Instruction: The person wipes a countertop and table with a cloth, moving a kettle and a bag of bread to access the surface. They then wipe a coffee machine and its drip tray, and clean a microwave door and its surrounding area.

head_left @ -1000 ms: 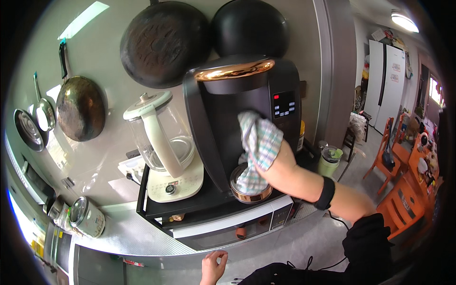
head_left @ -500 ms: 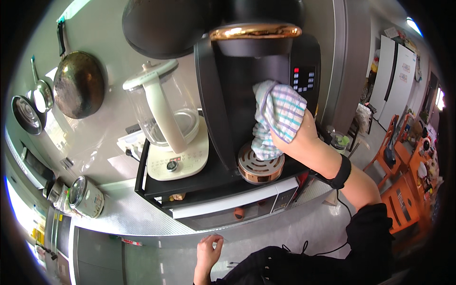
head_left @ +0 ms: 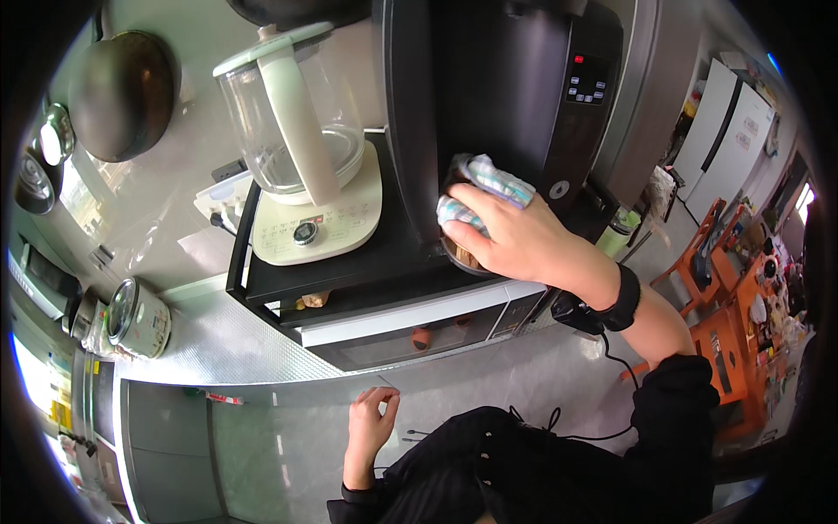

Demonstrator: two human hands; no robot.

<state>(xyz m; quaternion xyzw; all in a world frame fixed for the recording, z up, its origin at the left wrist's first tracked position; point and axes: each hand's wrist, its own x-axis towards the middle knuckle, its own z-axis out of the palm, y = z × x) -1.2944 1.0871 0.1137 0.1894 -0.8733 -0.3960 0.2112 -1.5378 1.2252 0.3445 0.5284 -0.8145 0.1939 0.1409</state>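
Note:
My right hand (head_left: 502, 223) is closed round a checked white, blue and purple cloth (head_left: 493, 177), pressing it onto the round drip tray (head_left: 464, 258) of a black drinks machine (head_left: 489, 96). Hand and cloth hide most of the tray's top. Lit marks show on the machine's control panel (head_left: 587, 79), above and to the right of the hand. Below the shelf's front, in front of my body, my left hand (head_left: 371, 424) hangs in the air with its fingers curled in and nothing visible in them.
Left of the machine, a glass kettle (head_left: 297, 113) with a cream handle stands on its base (head_left: 353, 223). Both share a black shelf (head_left: 401, 271) above a microwave (head_left: 419, 327). Pans (head_left: 122, 96) hang on the left wall. A lidded pot (head_left: 140, 319) sits on the counter (head_left: 205, 336). Orange chairs (head_left: 720, 349) stand at right.
My right hand has moved the cloth down from the machine's back panel to the drip tray. The view has shifted, with the machine higher in it. My left hand stays curled in front of me.

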